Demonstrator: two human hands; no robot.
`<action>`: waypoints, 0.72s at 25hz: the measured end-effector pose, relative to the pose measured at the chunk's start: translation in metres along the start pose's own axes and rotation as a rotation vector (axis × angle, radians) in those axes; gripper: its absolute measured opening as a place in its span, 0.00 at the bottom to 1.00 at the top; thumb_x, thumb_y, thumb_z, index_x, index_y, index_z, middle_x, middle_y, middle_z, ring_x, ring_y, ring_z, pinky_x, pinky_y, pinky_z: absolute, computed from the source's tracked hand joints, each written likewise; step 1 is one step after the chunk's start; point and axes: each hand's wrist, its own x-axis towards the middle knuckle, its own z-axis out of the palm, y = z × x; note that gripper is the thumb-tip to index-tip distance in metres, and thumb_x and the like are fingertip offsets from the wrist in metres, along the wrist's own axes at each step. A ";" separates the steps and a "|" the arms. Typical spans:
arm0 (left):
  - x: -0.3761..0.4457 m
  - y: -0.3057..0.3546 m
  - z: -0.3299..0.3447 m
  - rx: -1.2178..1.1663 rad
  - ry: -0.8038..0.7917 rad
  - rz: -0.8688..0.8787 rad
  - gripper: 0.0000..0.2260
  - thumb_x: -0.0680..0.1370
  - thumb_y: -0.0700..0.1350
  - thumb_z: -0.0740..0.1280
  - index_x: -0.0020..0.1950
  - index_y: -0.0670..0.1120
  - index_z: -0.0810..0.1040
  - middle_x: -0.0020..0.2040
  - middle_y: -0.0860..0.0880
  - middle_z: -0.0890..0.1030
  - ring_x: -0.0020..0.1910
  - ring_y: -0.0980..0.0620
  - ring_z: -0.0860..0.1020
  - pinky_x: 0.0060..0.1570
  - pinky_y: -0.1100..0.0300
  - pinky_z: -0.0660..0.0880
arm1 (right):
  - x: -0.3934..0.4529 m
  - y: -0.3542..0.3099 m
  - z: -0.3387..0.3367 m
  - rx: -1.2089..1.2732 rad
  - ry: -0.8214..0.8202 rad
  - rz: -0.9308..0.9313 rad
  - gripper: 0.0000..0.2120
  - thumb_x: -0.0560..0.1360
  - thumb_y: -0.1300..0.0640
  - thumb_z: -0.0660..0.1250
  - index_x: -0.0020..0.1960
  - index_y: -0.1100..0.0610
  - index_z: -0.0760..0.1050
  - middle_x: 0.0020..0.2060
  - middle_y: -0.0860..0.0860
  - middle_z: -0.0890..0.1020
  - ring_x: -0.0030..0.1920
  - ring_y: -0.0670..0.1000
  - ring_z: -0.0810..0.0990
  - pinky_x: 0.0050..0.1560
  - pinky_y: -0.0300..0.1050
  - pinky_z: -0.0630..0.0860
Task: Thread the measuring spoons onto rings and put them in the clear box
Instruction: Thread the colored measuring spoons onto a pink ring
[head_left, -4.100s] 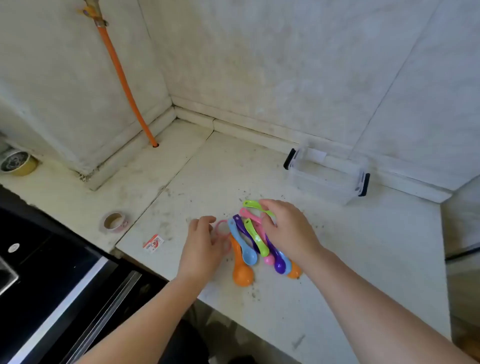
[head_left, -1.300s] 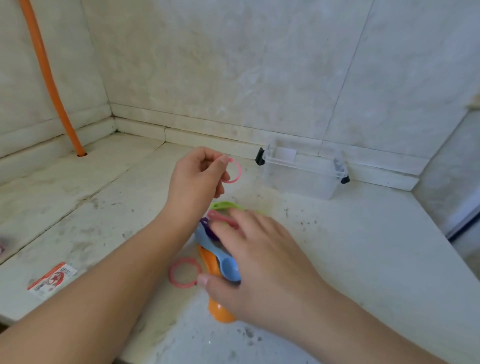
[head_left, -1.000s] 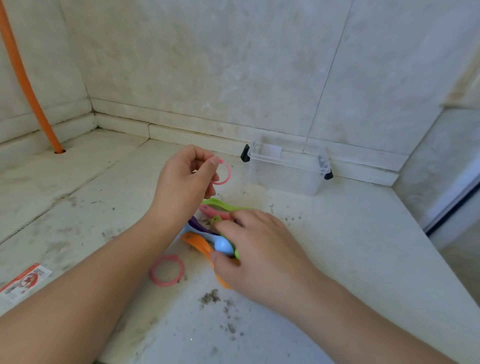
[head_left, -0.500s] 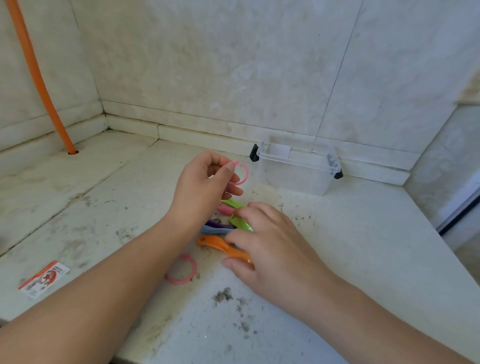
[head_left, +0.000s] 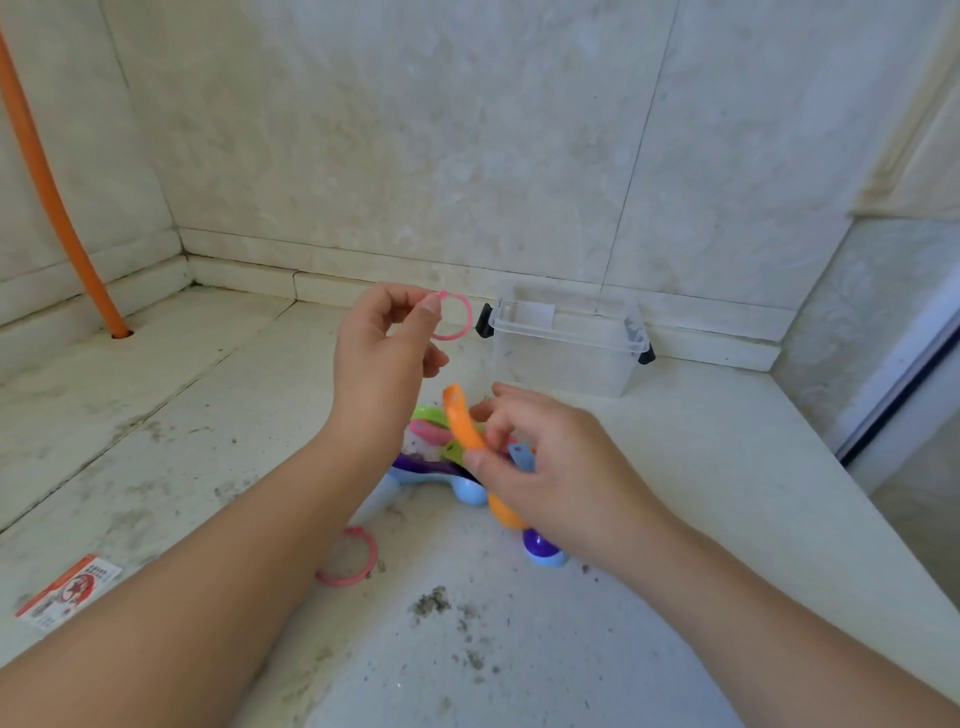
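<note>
Pinching the thin pink plastic ring (head_left: 456, 318) aloft, our left hand (head_left: 382, 353) presents its opening. Our right hand (head_left: 558, 467) fingers (head_left: 475, 460) grip the orange plastic measuring spoon (head_left: 462, 423), holed handle up, evidently for threading.

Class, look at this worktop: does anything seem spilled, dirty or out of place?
Yes. Dark crumbs of grit are scattered on the counter near the spoons, and a red packet lies loose at the left edge. The box stands upright and looks undamaged.

Soft even daylight, wide-angle edge distortion
</note>
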 end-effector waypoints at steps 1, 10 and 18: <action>0.005 0.004 0.008 -0.019 -0.020 -0.004 0.04 0.80 0.41 0.67 0.44 0.46 0.78 0.39 0.48 0.80 0.27 0.56 0.77 0.32 0.60 0.75 | 0.005 0.003 -0.007 0.048 0.084 0.055 0.10 0.74 0.51 0.71 0.38 0.52 0.72 0.43 0.46 0.85 0.48 0.37 0.81 0.50 0.41 0.77; 0.001 -0.005 0.047 -0.201 -0.243 -0.204 0.07 0.81 0.38 0.66 0.52 0.46 0.83 0.35 0.51 0.83 0.33 0.55 0.82 0.36 0.64 0.78 | 0.021 0.031 -0.029 0.456 0.323 0.167 0.07 0.82 0.58 0.63 0.48 0.51 0.78 0.29 0.51 0.80 0.27 0.51 0.78 0.32 0.45 0.78; -0.006 -0.008 0.028 0.063 -0.260 -0.060 0.08 0.81 0.40 0.66 0.50 0.49 0.84 0.37 0.51 0.85 0.34 0.55 0.84 0.35 0.65 0.78 | 0.015 0.032 -0.021 0.273 0.421 0.056 0.06 0.81 0.51 0.65 0.48 0.46 0.81 0.29 0.50 0.80 0.27 0.47 0.78 0.32 0.47 0.79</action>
